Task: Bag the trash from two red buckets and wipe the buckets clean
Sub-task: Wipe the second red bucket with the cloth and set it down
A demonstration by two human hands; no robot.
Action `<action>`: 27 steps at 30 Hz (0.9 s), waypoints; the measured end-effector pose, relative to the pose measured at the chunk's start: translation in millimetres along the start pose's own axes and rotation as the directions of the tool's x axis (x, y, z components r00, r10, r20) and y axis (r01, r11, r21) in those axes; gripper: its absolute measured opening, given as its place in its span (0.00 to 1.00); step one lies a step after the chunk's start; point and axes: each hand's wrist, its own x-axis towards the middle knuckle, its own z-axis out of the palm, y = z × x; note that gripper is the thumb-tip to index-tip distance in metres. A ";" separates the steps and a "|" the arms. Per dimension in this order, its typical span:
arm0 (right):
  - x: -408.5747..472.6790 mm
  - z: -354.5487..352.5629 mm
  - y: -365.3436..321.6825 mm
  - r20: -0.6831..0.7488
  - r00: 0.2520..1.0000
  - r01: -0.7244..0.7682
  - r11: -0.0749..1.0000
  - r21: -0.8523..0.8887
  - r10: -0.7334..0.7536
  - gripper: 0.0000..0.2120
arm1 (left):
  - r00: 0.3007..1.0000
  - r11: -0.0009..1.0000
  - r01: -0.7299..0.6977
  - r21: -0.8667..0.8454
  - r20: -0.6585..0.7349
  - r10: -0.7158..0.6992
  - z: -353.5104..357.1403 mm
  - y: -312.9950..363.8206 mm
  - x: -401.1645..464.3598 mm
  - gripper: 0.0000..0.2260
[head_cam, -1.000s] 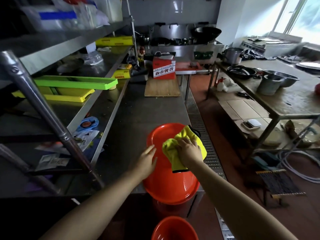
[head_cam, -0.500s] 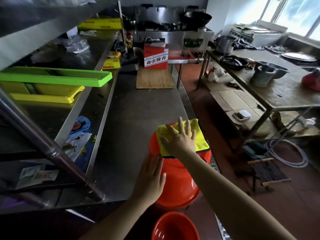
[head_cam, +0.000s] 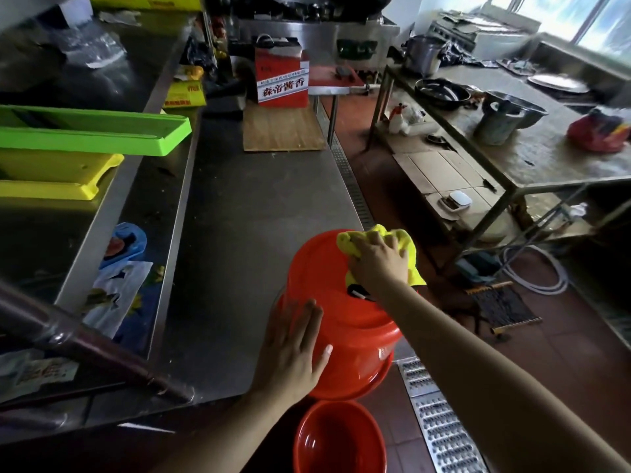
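A red bucket point(head_cam: 345, 322) lies upside down on the front right corner of the steel counter point(head_cam: 252, 213), its rim hanging past the edge. My left hand point(head_cam: 293, 353) lies flat against its near left side, fingers spread. My right hand point(head_cam: 379, 261) presses a bunched yellow cloth point(head_cam: 403, 244) onto the far right of the bucket's upturned bottom. A second red bucket point(head_cam: 338, 438) stands upright on the floor just below, open and showing nothing inside.
Green tray point(head_cam: 99, 131) and yellow tray point(head_cam: 51, 175) sit on the left shelf. A wooden board point(head_cam: 281, 129) and a red carton point(head_cam: 281, 78) stand farther along the counter. A floor drain grate point(head_cam: 440, 425) runs on the right, beside a metal table point(head_cam: 546, 155) with pots.
The bucket has turned from tilted with its opening showing to bottom up. My right hand has slid the cloth to the far right edge. My left hand now rests flat on the near side.
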 end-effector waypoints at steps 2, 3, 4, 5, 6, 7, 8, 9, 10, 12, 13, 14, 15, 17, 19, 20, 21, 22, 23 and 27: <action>3.3 0.0 5.8 -0.009 1.000 -0.020 1.000 -0.021 0.020 0.23 | 1.000 1.000 -0.011 -0.017 -0.011 0.011 2.1 -2.1 -0.1 0.31; 2.5 1.2 -1.5 -0.012 1.000 -0.025 1.000 -0.007 0.025 0.22 | 1.000 1.000 -0.014 -0.022 -0.012 0.014 3.0 -2.6 -0.3 0.32; 0.7 3.9 -14.4 -0.014 1.000 -0.019 1.000 0.021 0.020 0.22 | 1.000 1.000 -0.014 -0.024 -0.013 0.014 3.8 -2.7 -0.1 0.32; -2.0 8.0 -30.0 -0.017 1.000 0.005 0.999 0.051 -0.004 0.22 | 1.000 1.000 -0.008 -0.024 -0.010 0.007 4.4 -2.2 0.2 0.32; -5.7 11.9 -45.5 -0.027 0.999 0.046 0.996 0.077 -0.044 0.22 | 1.000 1.000 0.005 -0.023 -0.006 -0.005 4.9 -1.6 0.6 0.31; -9.0 14.7 -57.2 -0.037 0.996 0.087 0.991 0.097 -0.084 0.22 | 1.000 1.000 0.017 -0.019 -0.002 -0.017 5.1 -1.3 1.0 0.31; -10.8 16.2 -62.3 -0.040 0.993 0.117 0.987 0.109 -0.113 0.22 | 1.000 1.000 0.021 -0.012 -0.001 -0.021 5.4 -1.1 1.4 0.31; -10.6 14.9 -60.3 -0.039 0.990 0.142 0.984 0.110 -0.138 0.22 | 1.000 1.000 0.016 -0.003 -0.005 -0.016 5.8 -1.3 1.9 0.31; -8.8 12.1 -51.7 -0.038 0.987 0.158 0.983 0.096 -0.155 0.22 | 1.000 1.000 0.006 0.007 -0.014 -0.006 6.8 -2.1 2.7 0.31; -2.6 4.1 -21.9 -0.021 0.993 0.121 0.992 0.043 -0.120 0.21 | 0.999 1.000 -0.013 0.021 -0.034 0.014 10.1 -5.2 4.1 0.31; 0.6 -0.8 -4.5 -0.011 0.997 0.073 0.997 0.004 -0.073 0.20 | 0.999 1.000 -0.021 0.021 -0.037 0.022 11.6 -6.6 4.5 0.31; 2.2 -4.1 10.0 -0.013 1.000 0.026 0.999 -0.033 -0.027 0.19 | 0.999 0.999 -0.024 0.021 -0.037 0.025 12.7 -7.1 4.6 0.31; 1.4 -5.4 17.9 -0.019 1.000 -0.012 0.998 -0.054 0.011 0.20 | 0.999 0.999 -0.023 0.024 -0.037 0.024 14.1 -7.4 5.0 0.31; -6.7 -4.0 6.2 -0.012 0.999 -0.043 0.999 -0.024 0.043 0.20 | 0.999 1.000 -0.014 0.015 -0.032 0.015 16.5 -7.1 4.9 0.32; -19.1 5.8 -28.7 -0.002 0.998 0.057 0.997 0.058 -0.057 0.21 | 0.999 1.000 -0.008 0.009 -0.045 0.009 16.5 -6.0 4.9 0.31; -26.1 10.6 -45.7 -0.002 0.992 0.125 0.988 0.093 -0.126 0.22 | 0.998 1.000 -0.009 0.014 -0.056 0.010 16.3 -5.8 5.7 0.31; -30.7 13.2 -56.1 0.001 0.983 0.180 0.976 0.121 -0.181 0.23 | 0.998 1.000 -0.013 0.021 -0.065 0.014 15.5 -5.7 6.3 0.30; -31.5 12.4 -58.1 0.008 0.975 0.217 0.967 0.134 -0.220 0.23 | 0.997 0.999 -0.020 0.030 -0.070 0.022 14.0 -5.5 6.4 0.30; -30.1 9.2 -52.1 0.015 0.970 0.240 0.962 0.128 -0.244 0.22 | 0.997 0.999 -0.030 0.041 -0.075 0.033 12.5 -5.3 6.4 0.30; -20.2 -4.8 16.3 0.019 0.997 0.070 0.998 -0.003 -0.070 0.23 | 0.997 0.998 -0.037 0.059 -0.072 0.041 6.4 -4.9 8.8 0.30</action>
